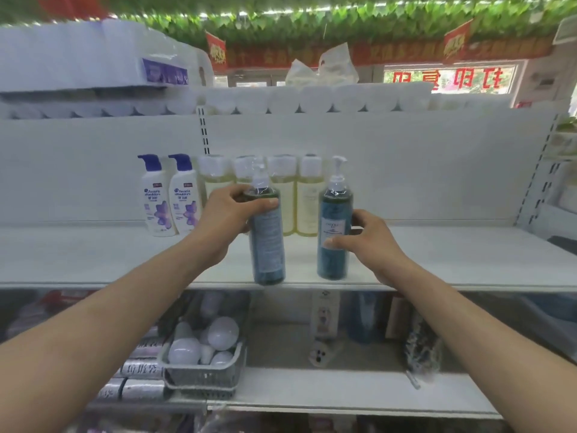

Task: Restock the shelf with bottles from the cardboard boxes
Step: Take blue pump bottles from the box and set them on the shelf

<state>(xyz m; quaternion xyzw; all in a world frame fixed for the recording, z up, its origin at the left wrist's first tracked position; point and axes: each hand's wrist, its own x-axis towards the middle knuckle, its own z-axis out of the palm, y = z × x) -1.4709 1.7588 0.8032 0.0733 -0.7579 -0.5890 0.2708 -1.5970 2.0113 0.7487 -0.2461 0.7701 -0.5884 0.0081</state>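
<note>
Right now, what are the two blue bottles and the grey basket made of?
Left bottle and right bottle: probably clear, glossy plastic, since the blue-green liquid shows through the walls. Crinkly, shiny film seems to wrap their white pumps.
Basket: looks like matte grey plastic, moulded in open slats with a thick rim.

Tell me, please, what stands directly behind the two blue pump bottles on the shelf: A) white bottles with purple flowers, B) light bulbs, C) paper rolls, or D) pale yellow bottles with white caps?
D: a row of pale yellow bottles stands right behind both blue pump bottles.
</note>
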